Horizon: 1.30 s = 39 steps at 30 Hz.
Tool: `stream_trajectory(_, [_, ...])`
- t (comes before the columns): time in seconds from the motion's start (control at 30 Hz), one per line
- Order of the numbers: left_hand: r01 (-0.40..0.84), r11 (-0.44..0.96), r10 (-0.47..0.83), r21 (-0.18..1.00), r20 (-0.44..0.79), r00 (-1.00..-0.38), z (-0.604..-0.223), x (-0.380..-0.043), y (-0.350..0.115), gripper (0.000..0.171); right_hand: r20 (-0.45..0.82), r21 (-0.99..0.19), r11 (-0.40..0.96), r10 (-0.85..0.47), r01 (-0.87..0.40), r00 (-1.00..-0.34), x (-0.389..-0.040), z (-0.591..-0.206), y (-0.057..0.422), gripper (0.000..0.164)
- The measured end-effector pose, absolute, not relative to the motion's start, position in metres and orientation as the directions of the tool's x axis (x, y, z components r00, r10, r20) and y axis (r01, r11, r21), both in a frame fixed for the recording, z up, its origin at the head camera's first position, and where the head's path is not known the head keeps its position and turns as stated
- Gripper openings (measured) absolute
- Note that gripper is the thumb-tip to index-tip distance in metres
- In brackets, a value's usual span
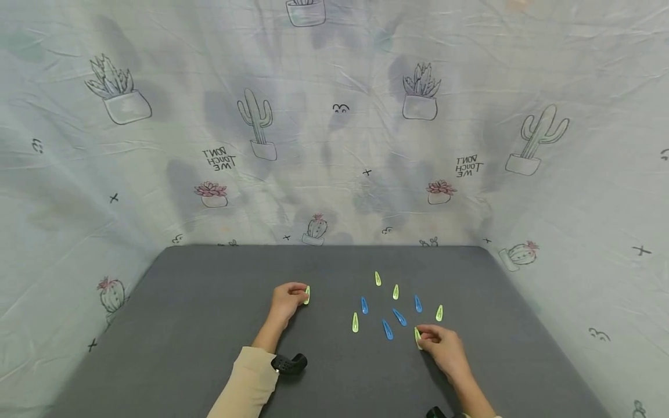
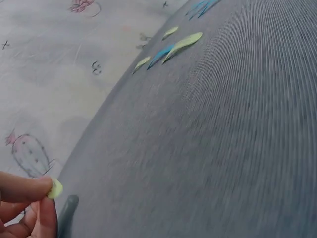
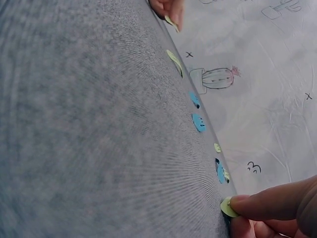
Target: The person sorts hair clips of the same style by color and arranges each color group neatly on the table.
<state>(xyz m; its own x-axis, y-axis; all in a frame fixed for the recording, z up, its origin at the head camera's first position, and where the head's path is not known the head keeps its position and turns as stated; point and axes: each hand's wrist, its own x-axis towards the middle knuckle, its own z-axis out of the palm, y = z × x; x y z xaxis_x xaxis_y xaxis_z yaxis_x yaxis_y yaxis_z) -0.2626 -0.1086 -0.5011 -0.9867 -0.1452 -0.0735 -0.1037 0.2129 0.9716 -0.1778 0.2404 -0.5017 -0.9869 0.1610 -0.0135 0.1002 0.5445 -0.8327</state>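
My left hand (image 1: 286,300) pinches a yellow-green snap hair clip (image 1: 307,295) by its side, left of the scattered clips. In the left wrist view, thumb and finger grip that clip (image 2: 56,189) near the lower left corner. On the right, my right hand (image 1: 443,346) holds another yellow-green hair clip (image 1: 417,338) between thumb and fingertips, close over the table. The right wrist view shows this clip (image 3: 228,207) partly covered by the thumb. Nearest to the right hand lie a yellow-green clip (image 1: 439,313) and a blue clip (image 1: 399,317).
Between the hands, more clips lie on the grey table (image 1: 219,313): blue ones such as this clip (image 1: 387,330), and yellow-green ones such as this clip (image 1: 355,322). A cactus-printed cloth (image 1: 334,145) hangs behind and at both sides.
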Motion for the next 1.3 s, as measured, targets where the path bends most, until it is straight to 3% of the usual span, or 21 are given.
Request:
stream_trajectory(0.2, [-0.056,0.495,-0.177,0.867,0.037,-0.983,-0.498,-0.256,-0.123,0.015,-0.021,-0.832,0.544,0.174,0.113,-0.985,-0.177,-0.501,0.239,0.027])
stream_trajectory(0.33, [-0.039,0.582,-0.175,0.812,0.078,-0.982,-0.497,-0.254,-0.125,0.013,-0.015,-0.834,0.541,0.176,0.109,-0.984,-0.177,-0.501,0.238,0.027])
stream_trajectory(0.83, [-0.010,0.558,-0.182,0.830,0.110,-0.977,-0.505,-0.250,-0.133,0.019,-0.036,-0.842,0.525,0.174,0.124,-0.984,-0.177,-0.501,0.239,0.028])
stream_trajectory(1.3, [0.165,0.621,0.009,0.766,0.203,-0.979,-0.515,-0.251,-0.146,0.022,-0.011,-0.853,0.510,0.194,0.111,-0.981,-0.179,-0.503,0.240,0.028])
